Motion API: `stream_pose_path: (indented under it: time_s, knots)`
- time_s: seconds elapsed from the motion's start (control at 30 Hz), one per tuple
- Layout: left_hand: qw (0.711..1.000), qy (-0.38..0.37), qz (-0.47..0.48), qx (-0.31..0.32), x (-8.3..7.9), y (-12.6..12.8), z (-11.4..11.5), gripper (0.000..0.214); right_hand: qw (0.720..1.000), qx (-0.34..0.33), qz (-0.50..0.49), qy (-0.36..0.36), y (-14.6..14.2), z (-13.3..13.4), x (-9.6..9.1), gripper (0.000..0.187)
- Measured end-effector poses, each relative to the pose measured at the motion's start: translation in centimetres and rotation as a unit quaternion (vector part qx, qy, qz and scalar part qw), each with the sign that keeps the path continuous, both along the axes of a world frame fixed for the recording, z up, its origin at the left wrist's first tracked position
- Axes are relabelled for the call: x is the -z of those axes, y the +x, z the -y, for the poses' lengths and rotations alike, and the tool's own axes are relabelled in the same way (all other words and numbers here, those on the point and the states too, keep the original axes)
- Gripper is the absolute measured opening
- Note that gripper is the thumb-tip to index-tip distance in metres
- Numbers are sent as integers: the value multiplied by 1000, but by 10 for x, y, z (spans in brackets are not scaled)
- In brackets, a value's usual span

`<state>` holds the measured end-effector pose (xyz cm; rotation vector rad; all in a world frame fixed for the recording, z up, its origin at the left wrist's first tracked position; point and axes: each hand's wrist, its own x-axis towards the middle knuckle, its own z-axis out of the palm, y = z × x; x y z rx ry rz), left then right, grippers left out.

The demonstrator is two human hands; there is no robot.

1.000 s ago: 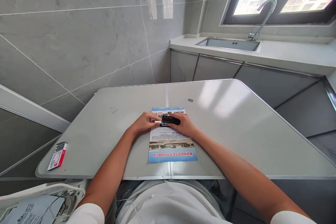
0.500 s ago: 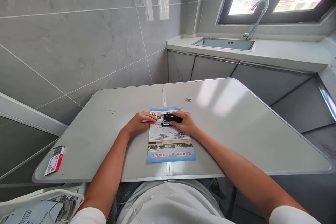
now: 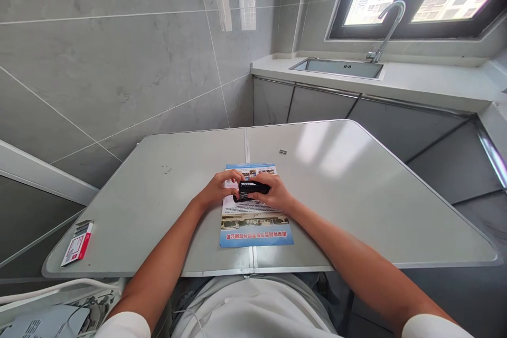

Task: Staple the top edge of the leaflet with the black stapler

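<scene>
A black stapler is held over a printed leaflet with a blue border, which lies on the table. My right hand wraps round the stapler's right end, fingers along its top and thumb at its near side. My left hand is closed at the stapler's left end, with the thumb and fingertips touching it. The fingers partly hide the stapler's jaws, so I cannot see what is between them.
The pale folding table has a metal seam. Short staple strips lie behind the leaflet, and loose staples lie to the left. A red and white packet sits near the left edge. A sink is set in the counter beyond.
The stapler has shifted a little left and toward me in my right hand. My left hand has moved from just beside its front to grip that end.
</scene>
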<state>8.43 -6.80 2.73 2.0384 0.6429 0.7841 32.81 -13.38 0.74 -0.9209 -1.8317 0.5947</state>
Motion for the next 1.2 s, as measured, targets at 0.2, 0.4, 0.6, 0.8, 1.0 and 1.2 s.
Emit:
stream_pose_path:
  time_s: [0.2, 0.4, 0.6, 0.8, 1.0, 1.2]
  knots:
    - [977, 125, -137, -107, 20, 0, -12, 38, 973, 229, 11, -14, 53, -29, -6, 34]
    - [947, 153, -260, -110, 42, -4, -23, 54, 938, 320, 65, -115, 127, -48, 9, 34]
    - [949, 135, -265, -105, 38, -4, -21, 54, 967, 183, 89, -152, 125, -46, 6, 35]
    - [956, 122, -261, -48, 25, -7, -13, 47, 969, 180, 132, -110, 112, -43, 6, 33]
    - [953, 121, -275, -33, 24, 5, -6, 52, 973, 136, 174, -68, 106, -41, 5, 49]
    - [938, 180, -297, -19, 17, 6, -2, 60, 965, 151, 212, -39, 103, -39, 2, 46]
